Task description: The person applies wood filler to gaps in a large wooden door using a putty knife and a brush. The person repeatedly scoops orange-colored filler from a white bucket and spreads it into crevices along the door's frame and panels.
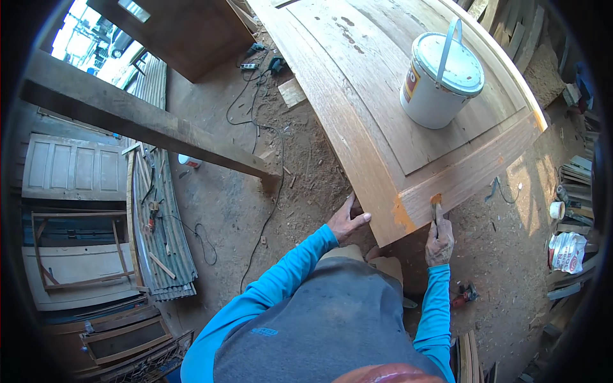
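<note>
A pale wooden panel door (pixel 377 159) lies raised before me, its near corner pointing at my body. My left hand (pixel 348 219) rests against the door's left edge near that corner, thumb and forefinger spread apart; its other fingers are partly hidden. In my right hand (pixel 440 242) is a small putty knife (pixel 437 208), closed in the fingers, with its tip on the near rail. Orange filler (pixel 436 198) shows at the tip. A larger orange patch (pixel 402 216) covers the corner joint. Farther up the door stands a lidded white paint bucket (pixel 440 80), its handle raised.
A wooden post (pixel 147 127) slants across the left. Black cords (pixel 279 172) cross the dusty floor beside the door. Corrugated sheets (pixel 159 242) and old door panels (pixel 76 167) lie at left. Wood pieces and a white plastic bag (pixel 567 251) are at right; a red power tool (pixel 464 295) sits nearer.
</note>
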Motion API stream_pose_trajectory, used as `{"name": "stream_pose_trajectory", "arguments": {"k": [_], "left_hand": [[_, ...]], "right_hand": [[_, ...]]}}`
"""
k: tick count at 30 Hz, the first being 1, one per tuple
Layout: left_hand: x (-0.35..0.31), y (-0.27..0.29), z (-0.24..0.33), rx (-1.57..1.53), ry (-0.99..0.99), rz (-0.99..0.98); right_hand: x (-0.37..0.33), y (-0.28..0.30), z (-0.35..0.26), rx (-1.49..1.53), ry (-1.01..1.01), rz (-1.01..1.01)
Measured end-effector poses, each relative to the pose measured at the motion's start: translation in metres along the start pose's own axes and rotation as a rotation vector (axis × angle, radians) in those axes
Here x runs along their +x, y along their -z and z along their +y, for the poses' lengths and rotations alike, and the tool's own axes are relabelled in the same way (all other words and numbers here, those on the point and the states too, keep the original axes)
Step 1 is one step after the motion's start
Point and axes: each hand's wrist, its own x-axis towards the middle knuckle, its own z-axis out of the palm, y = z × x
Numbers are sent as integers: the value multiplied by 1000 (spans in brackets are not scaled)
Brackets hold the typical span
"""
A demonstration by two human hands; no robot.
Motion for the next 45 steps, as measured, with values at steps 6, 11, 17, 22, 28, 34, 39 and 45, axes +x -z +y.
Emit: {"name": "stream_pose_trajectory", "arguments": {"k": [6, 11, 17, 22, 28, 34, 39, 45], "left_hand": [[13, 2, -19, -22, 31, 21], [4, -14, -22, -128, 150, 130], [6, -21, -36, -197, 120, 210], [6, -28, -40, -247, 98, 305], [4, -40, -37, -245, 56, 353], [6, -34, -42, -247, 83, 329], [1, -33, -39, -231, 86, 327], [6, -24, -39, -226, 105, 294]], "right_hand": [[-33, -5, 34, 65, 114, -53], [-92, 22, 90, -59, -34, -366], [-32, 58, 54, 556, -358, -70], [6, 23, 77, 745, -506, -286], [-133, -25, 200, 126, -565, -440], [-55, 61, 115, 352, -622, -159], [-12, 66, 102, 243, -419, -37], [56, 70, 111, 30, -210, 143]]}}
